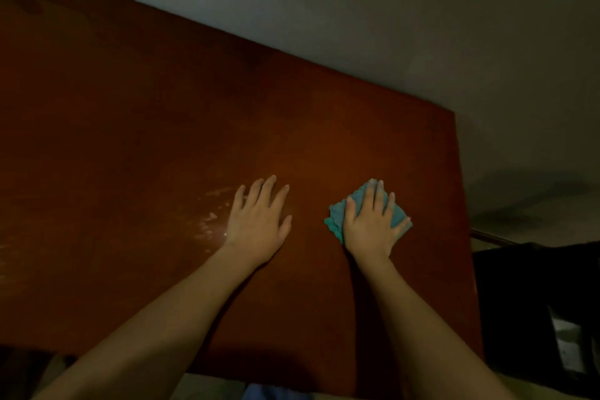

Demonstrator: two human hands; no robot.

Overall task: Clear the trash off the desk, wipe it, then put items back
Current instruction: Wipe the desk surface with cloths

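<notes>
The reddish-brown desk (146, 127) fills most of the view, its top bare of items. A folded teal cloth (334, 221) lies on it near the right side, and my right hand (371, 222) presses flat on the cloth with straight, spread fingers. To the left of it, my left hand (258, 221) rests flat on the bare desk top, fingers straight. A pale, shiny smear (211, 217) marks the wood just left of my left hand.
A grey wall (389, 10) runs along the desk's far edge. The desk's right edge (464, 204) drops off to a dim floor. Dark furniture (535, 302) stands low at the right beside the desk.
</notes>
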